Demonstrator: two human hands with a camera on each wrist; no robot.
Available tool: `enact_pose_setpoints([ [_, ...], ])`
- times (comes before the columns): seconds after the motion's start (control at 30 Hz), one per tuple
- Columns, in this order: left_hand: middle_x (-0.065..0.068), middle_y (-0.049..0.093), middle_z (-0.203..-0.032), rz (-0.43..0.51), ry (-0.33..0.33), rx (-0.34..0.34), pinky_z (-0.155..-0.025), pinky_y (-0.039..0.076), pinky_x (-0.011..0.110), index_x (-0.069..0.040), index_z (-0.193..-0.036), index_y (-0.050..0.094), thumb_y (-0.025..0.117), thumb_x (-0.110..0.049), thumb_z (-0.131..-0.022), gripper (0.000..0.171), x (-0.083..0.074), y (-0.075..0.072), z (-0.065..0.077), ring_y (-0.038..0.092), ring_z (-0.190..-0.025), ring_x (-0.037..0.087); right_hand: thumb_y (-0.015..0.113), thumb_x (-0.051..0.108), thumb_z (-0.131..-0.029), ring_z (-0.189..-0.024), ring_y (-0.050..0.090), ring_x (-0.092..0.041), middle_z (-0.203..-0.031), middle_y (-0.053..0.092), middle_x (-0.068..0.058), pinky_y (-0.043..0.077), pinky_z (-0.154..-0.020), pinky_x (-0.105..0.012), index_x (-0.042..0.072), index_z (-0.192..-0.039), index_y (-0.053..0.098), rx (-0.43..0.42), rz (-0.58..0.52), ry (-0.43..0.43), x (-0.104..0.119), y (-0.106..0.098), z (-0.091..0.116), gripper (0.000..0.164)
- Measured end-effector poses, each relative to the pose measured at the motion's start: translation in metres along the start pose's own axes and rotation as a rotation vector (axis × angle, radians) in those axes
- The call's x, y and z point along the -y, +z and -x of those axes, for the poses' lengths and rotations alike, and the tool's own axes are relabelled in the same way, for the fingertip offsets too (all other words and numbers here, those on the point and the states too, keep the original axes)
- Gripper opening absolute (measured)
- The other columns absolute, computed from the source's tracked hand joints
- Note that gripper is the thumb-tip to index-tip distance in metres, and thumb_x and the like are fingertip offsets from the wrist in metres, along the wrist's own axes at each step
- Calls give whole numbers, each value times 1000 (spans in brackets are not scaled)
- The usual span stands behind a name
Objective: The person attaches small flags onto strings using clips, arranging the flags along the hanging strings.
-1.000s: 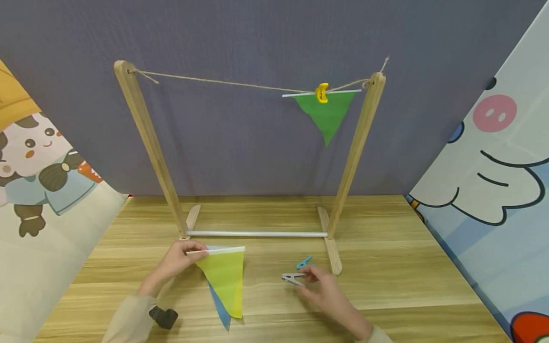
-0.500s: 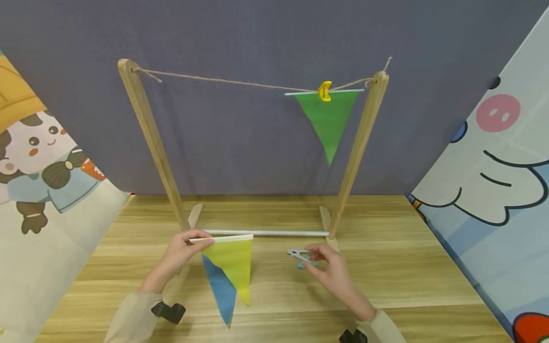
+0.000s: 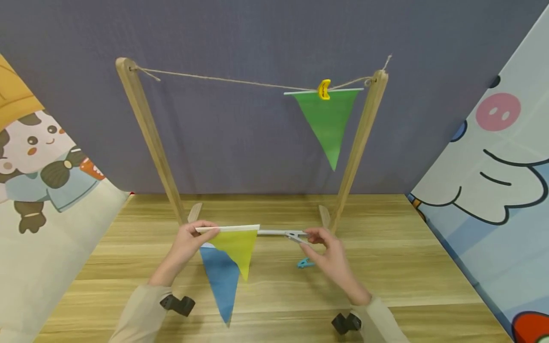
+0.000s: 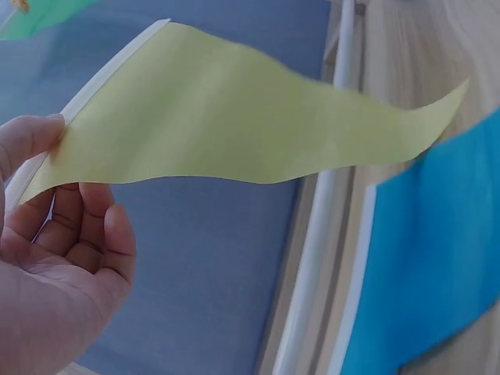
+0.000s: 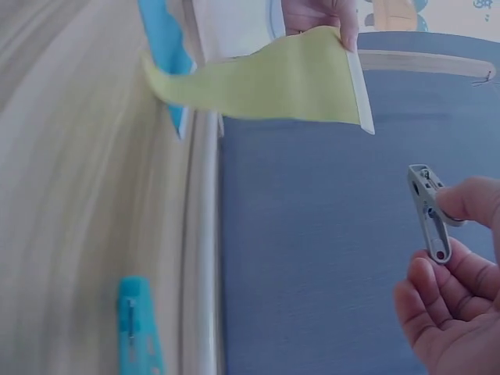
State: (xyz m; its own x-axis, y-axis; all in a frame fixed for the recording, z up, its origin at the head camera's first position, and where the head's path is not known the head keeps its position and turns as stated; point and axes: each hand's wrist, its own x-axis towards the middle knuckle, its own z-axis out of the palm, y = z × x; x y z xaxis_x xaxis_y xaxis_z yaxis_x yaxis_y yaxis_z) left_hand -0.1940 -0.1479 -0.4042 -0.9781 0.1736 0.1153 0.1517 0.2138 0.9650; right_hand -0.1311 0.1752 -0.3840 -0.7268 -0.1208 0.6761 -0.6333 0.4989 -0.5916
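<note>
Flag (image 3: 238,245) in left hand (image 3: 190,242), clothespin (image 5: 431,212) in right (image 3: 328,255)

Soft, even light lays faint shadows on the table (image 3: 274,295); wrist views look hazy.

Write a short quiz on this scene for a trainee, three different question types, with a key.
1. Which pennant does the left hand hold by its white edge?

2. True or false: a yellow crescent-shaped clip fastens the green pennant to the twine.

3. The right hand holds:
A) the blue clothespin
B) the grey clothespin
C) the green pennant

Key:
1. The yellow pennant.
2. True.
3. B.
</note>
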Motion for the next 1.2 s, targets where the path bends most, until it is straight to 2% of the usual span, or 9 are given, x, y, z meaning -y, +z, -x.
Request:
enact_pose_setpoints([
  [0.1, -10, 64, -84, 28, 7, -19, -52, 35, 23, 2, -99, 67, 69, -15, -86, 22, -4, 2, -3, 38, -52, 4, 73, -18, -66, -69, 58, -32, -80, 62, -16, 54, -61, -39, -12, -92, 60, -15, -9, -6, 3, -1, -5, 29],
  [0.27, -13, 64, -89, 79, 37, -49, -65, 46, 23, -13, -89, 70, 69, -12, -85, 4, -13, 4, -8, 53, -68, 5, 74, -19, -65, -68, 58, -32, -78, 61, -17, 54, -62, -38, -12, -91, 60, -24, -21, -18, 8, -4, -14, 30],
  [0.4, -14, 64, -87, 97, 39, -74, -64, 46, 23, -24, -84, 70, 70, -13, -85, 11, -19, 6, -13, 54, -67, 4, 75, -18, -65, -67, 58, -31, -76, 59, -14, 54, -62, -33, -12, -91, 61, -23, -13, -37, 11, -8, -22, 30],
  [0.47, -13, 64, -86, 96, 42, -89, -61, 44, 23, -23, -85, 71, 71, -13, -84, 10, -22, 7, -15, 52, -63, 3, 75, -17, -66, -68, 58, -30, -77, 59, -13, 54, -62, -30, -11, -91, 62, -20, -10, -44, 13, -10, -27, 29],
  [0.6, -12, 64, -87, 91, 75, -112, -57, 41, 21, -12, -88, 71, 71, -14, -84, 5, -29, 10, -19, 48, -63, 5, 76, -16, -66, -70, 58, -27, -78, 60, -14, 53, -64, -27, -11, -92, 62, -16, 2, -68, 16, -13, -36, 30],
  [0.77, -15, 65, -85, 121, 99, -105, -64, 44, 21, -8, -89, 70, 70, -12, -85, 6, -38, 13, -24, 54, -71, 5, 75, -16, -66, -73, 56, -16, -79, 60, -15, 53, -66, -25, -12, -92, 62, -16, 2, -83, 22, -16, -45, 29],
  [0.9, -13, 65, -84, 167, 146, -111, -67, 46, 20, -6, -88, 70, 69, -8, -85, 4, -45, 14, -27, 56, -78, 5, 74, -17, -66, -71, 57, -23, -79, 60, -17, 52, -68, -22, -13, -92, 61, -19, -16, -96, 24, -17, -51, 29],
  [1.0, -9, 66, -83, 191, 170, -126, -65, 46, 20, -7, -86, 70, 71, -11, -84, 5, -49, 16, -30, 56, -76, 6, 73, -18, -67, -70, 57, -30, -79, 60, -19, 51, -69, -18, -14, -92, 61, -33, -36, -99, 24, -19, -55, 29],
  [1.2, -8, 66, -81, 193, 170, -141, -63, 46, 20, -14, -82, 71, 72, -15, -83, 2, -56, 17, -35, 56, -73, 6, 72, -20, -67, -74, 55, -11, -80, 59, -19, 48, -69, -13, -15, -94, 61, -66, -72, -91, 14, -22, -60, 29],
])
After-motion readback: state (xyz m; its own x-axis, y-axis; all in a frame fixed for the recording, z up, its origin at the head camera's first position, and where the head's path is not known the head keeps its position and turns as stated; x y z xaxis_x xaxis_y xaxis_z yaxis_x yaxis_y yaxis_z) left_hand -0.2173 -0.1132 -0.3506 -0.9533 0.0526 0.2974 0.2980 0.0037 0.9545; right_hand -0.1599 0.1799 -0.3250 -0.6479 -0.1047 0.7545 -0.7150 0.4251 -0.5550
